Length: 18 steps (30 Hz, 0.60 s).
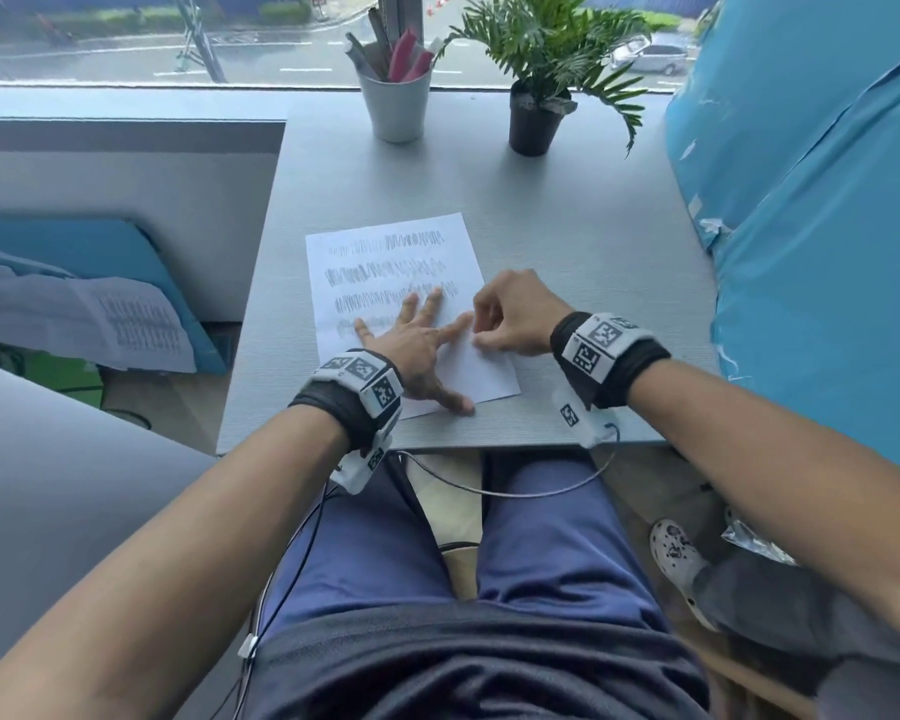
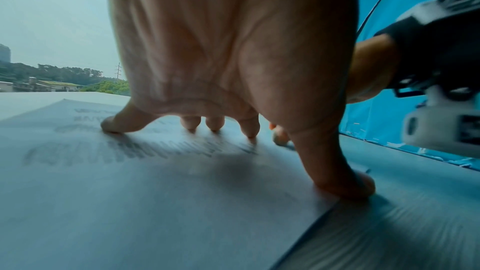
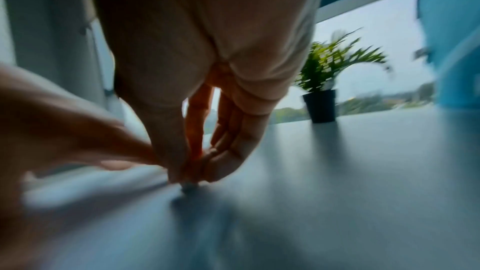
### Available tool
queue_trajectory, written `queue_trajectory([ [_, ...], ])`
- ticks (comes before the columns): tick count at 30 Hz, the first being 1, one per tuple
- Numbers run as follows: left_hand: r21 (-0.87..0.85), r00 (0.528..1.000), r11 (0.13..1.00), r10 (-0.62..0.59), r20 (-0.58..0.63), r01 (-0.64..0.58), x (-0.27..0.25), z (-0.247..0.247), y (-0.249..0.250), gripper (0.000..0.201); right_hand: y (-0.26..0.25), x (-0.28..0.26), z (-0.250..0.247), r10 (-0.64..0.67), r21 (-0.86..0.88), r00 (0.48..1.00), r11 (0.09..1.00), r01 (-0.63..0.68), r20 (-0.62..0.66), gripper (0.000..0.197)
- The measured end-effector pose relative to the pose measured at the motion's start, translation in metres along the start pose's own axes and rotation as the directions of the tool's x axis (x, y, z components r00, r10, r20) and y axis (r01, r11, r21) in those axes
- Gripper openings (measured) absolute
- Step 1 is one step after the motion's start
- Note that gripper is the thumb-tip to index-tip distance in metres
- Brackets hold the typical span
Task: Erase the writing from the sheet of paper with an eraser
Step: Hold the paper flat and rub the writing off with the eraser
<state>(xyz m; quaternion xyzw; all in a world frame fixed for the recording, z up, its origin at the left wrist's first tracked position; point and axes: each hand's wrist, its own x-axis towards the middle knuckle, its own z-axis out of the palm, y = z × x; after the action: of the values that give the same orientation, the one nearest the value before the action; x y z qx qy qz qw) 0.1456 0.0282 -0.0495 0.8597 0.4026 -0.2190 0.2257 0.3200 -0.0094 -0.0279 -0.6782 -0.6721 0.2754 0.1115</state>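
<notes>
Nearest in the head view: two bare forearms with tagged wristbands, reaching over blue-trousered knees to a grey table (image 1: 567,210). Left hand (image 1: 417,350) laid flat on the sheet of paper (image 1: 468,252), fingers spread wide, thumb near the sheet's near edge, pinning it down. Right hand (image 1: 515,317) just beside it at the sheet's right edge, fingers curled down and bunched at the tips; eraser itself hidden here. Several rows of dark writing (image 1: 385,275) left on the upper part of the sheet, the lower part blank, a pale smudged patch by the left fingers. Cup of pens (image 1: 396,103) and potted plant (image 1: 536,119) well apart at the far end. Left wrist view: fingertips (image 2: 114,125) pressed straight onto the paper, rows of scribble beneath and beyond them, a small pale lump that may be the eraser (image 2: 280,140) glimpsed past the thumb, blurred. Right wrist view: blurred; thumb and fingers pinching a small stub, likely the eraser, its end at or just above the surface. Judged mid-task: rubbing under way, much writing left. Next: press the eraser onto a remaining row, rub in short strokes, keep the sheet pinned so as not to crease it.
</notes>
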Motion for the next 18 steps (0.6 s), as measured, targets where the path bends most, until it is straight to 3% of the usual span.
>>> queue_trajectory([
  [3,-0.017,1.0,1.0,-0.005,0.003,0.005,0.0,0.0,0.002,0.126,-0.007,-0.007,0.009,-0.053,-0.03,0.995,0.998,0.056,0.083,0.009],
  [5,-0.009,1.0,1.0,-0.021,0.008,0.021,0.001,0.0,0.005,0.128,0.002,-0.003,-0.003,0.021,-0.006,1.0,1.0,-0.021,-0.004,0.006],
  [7,-0.014,0.999,0.999,-0.036,0.01,0.036,0.001,0.0,0.005,0.129,0.002,-0.004,-0.003,0.018,0.0,0.999,1.0,-0.018,-0.037,0.005],
  [10,-0.042,0.999,0.998,-0.037,0.003,0.037,0.002,0.001,0.005,0.13,-0.008,-0.012,0.006,-0.055,-0.024,0.996,0.998,0.057,0.073,0.004],
  [14,-0.033,0.999,0.998,-0.044,0.002,0.044,0.002,0.001,0.006,0.131,0.004,-0.009,-0.002,0.019,0.019,0.999,1.0,-0.019,-0.028,0.004],
  [18,-0.046,0.999,0.998,-0.044,-0.005,0.044,0.003,0.001,0.005,0.132,-0.005,-0.018,0.007,-0.045,-0.008,0.996,0.999,0.046,0.077,0.004],
])
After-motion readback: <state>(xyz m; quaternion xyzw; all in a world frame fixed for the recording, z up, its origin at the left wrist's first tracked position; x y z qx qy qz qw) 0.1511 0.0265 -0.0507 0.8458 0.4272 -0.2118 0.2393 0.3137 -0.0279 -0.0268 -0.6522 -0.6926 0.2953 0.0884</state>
